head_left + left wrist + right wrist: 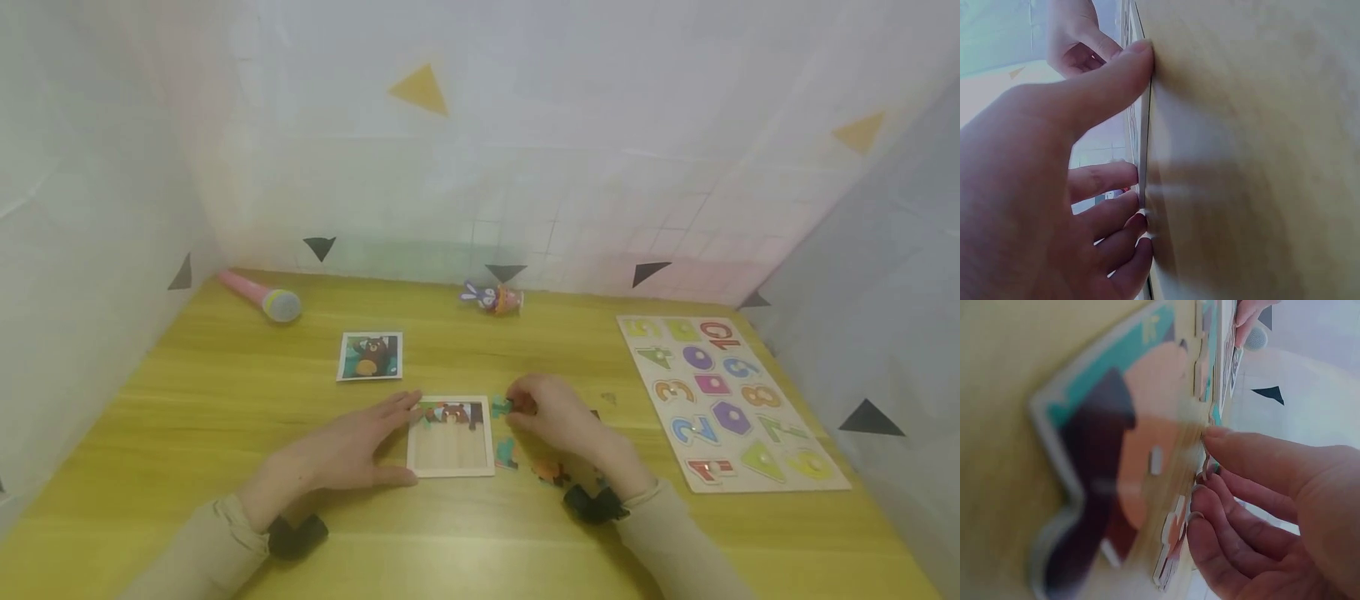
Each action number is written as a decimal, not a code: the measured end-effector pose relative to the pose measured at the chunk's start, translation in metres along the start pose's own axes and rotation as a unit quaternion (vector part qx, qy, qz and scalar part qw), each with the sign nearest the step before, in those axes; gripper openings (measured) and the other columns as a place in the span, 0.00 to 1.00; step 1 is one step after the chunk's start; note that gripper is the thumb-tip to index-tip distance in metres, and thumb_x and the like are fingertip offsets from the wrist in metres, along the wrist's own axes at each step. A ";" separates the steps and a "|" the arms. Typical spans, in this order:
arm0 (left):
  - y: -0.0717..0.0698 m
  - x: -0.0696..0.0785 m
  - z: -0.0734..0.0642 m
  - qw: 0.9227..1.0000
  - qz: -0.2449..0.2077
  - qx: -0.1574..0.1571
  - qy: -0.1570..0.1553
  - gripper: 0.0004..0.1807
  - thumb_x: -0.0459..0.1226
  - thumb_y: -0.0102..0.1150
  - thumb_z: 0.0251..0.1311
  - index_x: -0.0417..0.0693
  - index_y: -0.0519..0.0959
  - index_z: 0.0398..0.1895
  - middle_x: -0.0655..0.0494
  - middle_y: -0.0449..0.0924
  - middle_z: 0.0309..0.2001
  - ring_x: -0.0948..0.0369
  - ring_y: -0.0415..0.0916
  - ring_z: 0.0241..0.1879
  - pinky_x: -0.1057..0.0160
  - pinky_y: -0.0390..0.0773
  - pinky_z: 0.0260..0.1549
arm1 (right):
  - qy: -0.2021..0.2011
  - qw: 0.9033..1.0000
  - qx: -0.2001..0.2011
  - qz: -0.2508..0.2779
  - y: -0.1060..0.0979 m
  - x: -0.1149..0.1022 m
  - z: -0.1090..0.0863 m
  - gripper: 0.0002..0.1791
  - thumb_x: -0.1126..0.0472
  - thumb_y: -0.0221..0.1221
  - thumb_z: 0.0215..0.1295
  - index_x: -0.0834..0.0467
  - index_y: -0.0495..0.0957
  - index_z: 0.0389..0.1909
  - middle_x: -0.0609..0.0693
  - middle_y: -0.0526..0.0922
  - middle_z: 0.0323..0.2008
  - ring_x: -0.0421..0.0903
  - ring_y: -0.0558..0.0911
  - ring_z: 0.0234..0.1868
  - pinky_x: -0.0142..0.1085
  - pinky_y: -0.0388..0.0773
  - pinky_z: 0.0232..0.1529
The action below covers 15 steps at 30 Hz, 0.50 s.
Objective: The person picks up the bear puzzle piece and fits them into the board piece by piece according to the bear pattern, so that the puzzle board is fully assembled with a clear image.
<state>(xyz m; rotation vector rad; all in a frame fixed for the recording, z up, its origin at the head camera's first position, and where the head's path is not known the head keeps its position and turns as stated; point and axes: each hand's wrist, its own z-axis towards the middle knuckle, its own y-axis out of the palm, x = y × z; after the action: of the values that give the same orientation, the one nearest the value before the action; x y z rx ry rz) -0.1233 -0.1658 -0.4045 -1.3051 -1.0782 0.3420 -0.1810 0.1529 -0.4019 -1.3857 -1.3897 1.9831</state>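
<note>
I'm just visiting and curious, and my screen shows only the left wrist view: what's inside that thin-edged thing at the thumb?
Observer: It's a square puzzle tray, with bear pieces only along its far side.
Visitor: Is anything being picked up?
Observer: The right hand pinches a green puzzle piece just right of the tray.
Visitor: Any whole picture around?
Observer: Yes, a small square bear picture lies beyond the left hand.

Part-filled puzzle frame; pieces beside

Head hazy | tbl glare | L-wrist shadows | R-wrist near pc blurry
</note>
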 end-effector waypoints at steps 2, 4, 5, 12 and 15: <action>0.000 0.001 0.000 1.000 -0.001 -0.001 0.001 0.51 0.66 0.58 0.58 0.50 0.57 0.78 0.49 0.43 0.81 0.43 0.53 0.76 0.38 0.61 0.70 | -0.002 1.000 -0.004 -0.003 0.001 0.000 0.000 0.12 0.61 0.69 0.61 0.61 0.84 0.45 0.46 0.82 0.34 0.39 0.79 0.35 0.31 0.80 0.38; -0.001 0.001 0.000 1.000 -0.003 -0.001 0.004 0.51 0.65 0.59 0.59 0.49 0.57 0.78 0.49 0.44 0.81 0.43 0.53 0.76 0.38 0.61 0.69 | -0.003 1.000 -0.009 -0.008 0.001 0.000 0.000 0.12 0.61 0.69 0.62 0.62 0.84 0.44 0.45 0.82 0.33 0.39 0.78 0.34 0.30 0.80 0.37; -0.001 0.001 0.000 1.000 -0.004 -0.001 0.006 0.50 0.65 0.59 0.59 0.48 0.58 0.78 0.49 0.44 0.81 0.42 0.53 0.76 0.37 0.62 0.69 | -0.005 1.000 -0.010 -0.010 0.001 0.000 0.000 0.12 0.60 0.69 0.62 0.62 0.84 0.44 0.45 0.82 0.33 0.39 0.78 0.34 0.30 0.80 0.37; -0.002 0.003 -0.001 1.000 -0.005 -0.004 0.004 0.50 0.65 0.59 0.59 0.48 0.58 0.78 0.49 0.44 0.81 0.41 0.54 0.75 0.37 0.62 0.69 | -0.013 0.999 -0.015 -0.036 0.001 0.000 -0.001 0.09 0.58 0.68 0.62 0.59 0.84 0.38 0.43 0.79 0.30 0.38 0.75 0.31 0.28 0.76 0.32; -0.002 0.002 -0.001 1.000 -0.008 -0.004 0.003 0.50 0.65 0.59 0.59 0.49 0.58 0.78 0.49 0.44 0.81 0.41 0.55 0.74 0.37 0.62 0.69 | -0.016 0.999 -0.014 -0.035 -0.001 0.000 -0.002 0.08 0.59 0.67 0.62 0.60 0.84 0.38 0.43 0.79 0.30 0.38 0.75 0.31 0.29 0.76 0.32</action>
<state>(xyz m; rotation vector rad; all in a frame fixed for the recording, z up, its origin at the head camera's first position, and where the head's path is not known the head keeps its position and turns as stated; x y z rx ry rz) -0.1219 -0.1651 -0.4016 -1.3036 -1.0866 0.3215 -0.1795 0.1544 -0.4015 -1.3050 -1.4651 1.9556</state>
